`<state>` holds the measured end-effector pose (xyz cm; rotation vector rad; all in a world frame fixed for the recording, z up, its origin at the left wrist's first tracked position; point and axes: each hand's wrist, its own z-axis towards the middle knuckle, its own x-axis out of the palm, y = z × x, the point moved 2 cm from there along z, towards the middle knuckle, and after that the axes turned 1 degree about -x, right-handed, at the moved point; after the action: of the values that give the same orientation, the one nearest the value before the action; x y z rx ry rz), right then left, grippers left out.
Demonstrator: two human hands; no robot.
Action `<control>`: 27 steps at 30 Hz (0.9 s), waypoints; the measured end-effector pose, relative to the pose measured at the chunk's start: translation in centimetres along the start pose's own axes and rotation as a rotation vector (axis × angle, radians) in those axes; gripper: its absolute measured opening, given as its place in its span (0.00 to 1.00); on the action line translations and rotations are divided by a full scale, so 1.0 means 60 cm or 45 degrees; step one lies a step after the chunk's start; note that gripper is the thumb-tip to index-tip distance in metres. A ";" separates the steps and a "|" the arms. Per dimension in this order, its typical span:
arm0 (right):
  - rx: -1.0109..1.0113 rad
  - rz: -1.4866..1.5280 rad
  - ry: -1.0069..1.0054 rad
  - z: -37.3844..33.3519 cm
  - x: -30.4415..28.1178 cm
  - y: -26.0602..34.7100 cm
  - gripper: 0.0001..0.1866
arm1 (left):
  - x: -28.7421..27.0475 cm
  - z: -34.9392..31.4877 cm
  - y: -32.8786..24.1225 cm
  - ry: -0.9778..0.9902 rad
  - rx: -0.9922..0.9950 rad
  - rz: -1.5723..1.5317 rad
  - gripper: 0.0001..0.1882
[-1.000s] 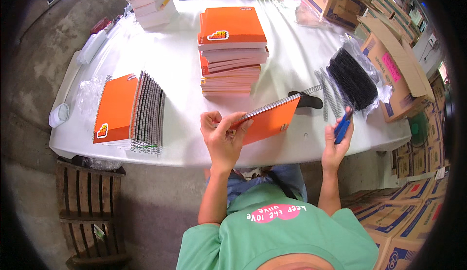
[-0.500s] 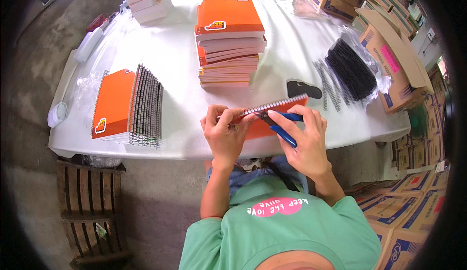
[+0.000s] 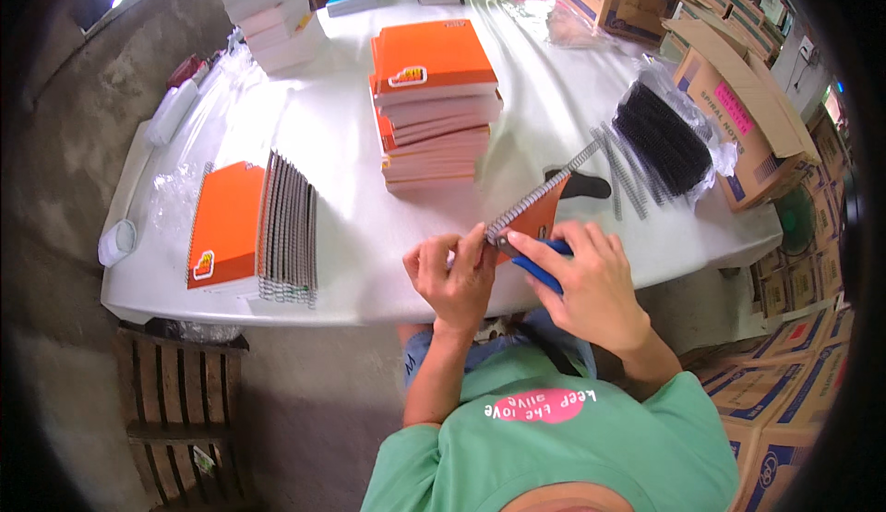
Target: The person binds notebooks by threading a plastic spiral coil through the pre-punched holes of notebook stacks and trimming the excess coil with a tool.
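left hand (image 3: 452, 277) pinches the orange spiral notebook (image 3: 540, 216) at the coil end over the surface (image 3: 360, 226) edge, right hand (image 3: 591, 281) closed on blue-handled pliers (image 3: 540, 267); notebook's light and floppy, so hold near the wire

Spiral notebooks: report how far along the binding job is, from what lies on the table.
Done: a row of bound orange notebooks lies at the table's left. In hand: the left hand grips the lower end of one notebook by its spiral, while the right hand works blue-handled pliers at that end. Left: a stack of orange notebooks showing no coils, loose spirals, and a bag of black coils.
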<state>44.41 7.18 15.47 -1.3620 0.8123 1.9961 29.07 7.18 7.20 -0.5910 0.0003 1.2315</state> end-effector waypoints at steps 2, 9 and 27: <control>0.011 0.077 0.055 -0.003 -0.001 -0.008 0.29 | -0.002 0.001 -0.005 0.002 0.035 0.002 0.15; 0.047 0.359 -0.191 0.010 0.018 -0.063 0.24 | 0.009 0.015 0.009 0.054 -0.059 -0.083 0.13; 0.159 0.298 0.183 0.116 0.218 -0.196 0.25 | 0.036 0.013 0.081 0.236 0.026 -0.349 0.43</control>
<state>45.12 21.66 3.31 -1.4033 1.1903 1.9980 25.30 10.39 5.11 -0.6626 0.0848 0.9072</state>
